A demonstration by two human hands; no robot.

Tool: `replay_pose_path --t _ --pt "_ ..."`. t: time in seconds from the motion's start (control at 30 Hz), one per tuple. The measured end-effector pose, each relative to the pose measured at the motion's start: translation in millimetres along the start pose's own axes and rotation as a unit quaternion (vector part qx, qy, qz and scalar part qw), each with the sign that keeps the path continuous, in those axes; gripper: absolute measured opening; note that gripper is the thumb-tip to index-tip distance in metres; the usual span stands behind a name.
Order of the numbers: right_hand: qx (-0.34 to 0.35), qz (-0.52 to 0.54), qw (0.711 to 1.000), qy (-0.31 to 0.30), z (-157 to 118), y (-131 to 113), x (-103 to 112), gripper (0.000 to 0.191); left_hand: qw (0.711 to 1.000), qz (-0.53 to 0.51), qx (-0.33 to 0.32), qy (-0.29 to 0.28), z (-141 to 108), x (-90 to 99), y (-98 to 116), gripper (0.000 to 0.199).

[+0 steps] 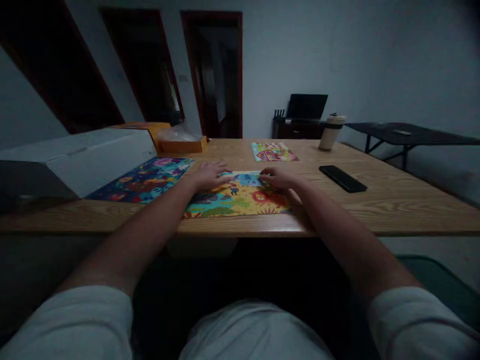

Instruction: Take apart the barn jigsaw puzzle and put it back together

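A colourful picture sheet (242, 199) with a lion and other animals lies flat near the table's front edge. My left hand (210, 175) rests at its upper left side, fingers spread and pointing to the right. At the upper right part of the sheet is my right hand (275, 177), its fingers bent down onto the surface; whether anything is under them is hidden. A darker blue picture sheet (150, 180) lies to the left, partly behind my left forearm. Farther back is a small bright picture card (273, 151).
On the wooden table (405, 205) are a black phone (342, 178) and a beige cup (332, 132) at the right. A white box (101, 155) and an orange tray (183, 145) holding clear plastic stand at the left.
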State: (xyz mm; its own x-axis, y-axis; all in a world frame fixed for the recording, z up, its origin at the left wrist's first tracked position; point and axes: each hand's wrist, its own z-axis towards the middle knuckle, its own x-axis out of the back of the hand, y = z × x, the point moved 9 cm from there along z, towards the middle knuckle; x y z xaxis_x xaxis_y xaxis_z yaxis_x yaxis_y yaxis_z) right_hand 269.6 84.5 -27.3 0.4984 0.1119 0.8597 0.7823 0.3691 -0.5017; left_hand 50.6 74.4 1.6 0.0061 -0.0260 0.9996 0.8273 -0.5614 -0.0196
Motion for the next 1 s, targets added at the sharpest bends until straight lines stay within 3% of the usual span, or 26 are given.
replay_pose_path --t 0.1,0.23,0.33,0.43,0.53,0.6,0.7,0.8,0.87,1.0 --pt "0.017 0.008 0.999 0.042 1 2 12 0.035 0.993 -0.022 -0.071 -0.087 5 -29.7 27 0.074" --pt "-0.002 0.013 0.997 0.075 0 1 25 0.034 0.991 -0.030 -0.075 -0.111 -9 -41.6 33 0.077" --pt "-0.001 0.002 0.996 0.091 -1 -6 30 0.036 0.995 -0.023 -0.018 -0.093 -23 -41.4 21 0.078" --pt "-0.008 -0.008 0.994 0.111 0 -7 34 0.038 0.995 -0.008 0.081 -0.065 -31 -38.8 2 0.079" --pt "-0.041 -0.018 0.992 0.122 1 2 37 0.041 0.980 0.021 0.193 -0.037 -42 -28.8 -18 0.078" --pt "-0.059 -0.023 0.990 0.125 1 7 39 0.042 0.974 0.040 0.219 -0.027 -52 -19.8 -24 0.077" --pt "-0.061 -0.016 0.990 0.125 1 12 39 0.042 0.990 0.049 0.126 -0.040 -65 -14.5 -9 0.071" --pt "-0.048 -0.003 0.990 0.131 2 15 38 0.039 0.994 0.023 0.037 -0.098 -78 -24.8 8 0.067" --pt "-0.043 -0.006 0.990 0.135 3 18 37 0.037 0.992 0.004 0.038 -0.117 -82 -31.8 11 0.068" --pt "-0.055 -0.019 0.991 0.118 7 26 32 0.036 0.991 -0.010 0.099 -0.088 -73 -38.3 7 0.077"
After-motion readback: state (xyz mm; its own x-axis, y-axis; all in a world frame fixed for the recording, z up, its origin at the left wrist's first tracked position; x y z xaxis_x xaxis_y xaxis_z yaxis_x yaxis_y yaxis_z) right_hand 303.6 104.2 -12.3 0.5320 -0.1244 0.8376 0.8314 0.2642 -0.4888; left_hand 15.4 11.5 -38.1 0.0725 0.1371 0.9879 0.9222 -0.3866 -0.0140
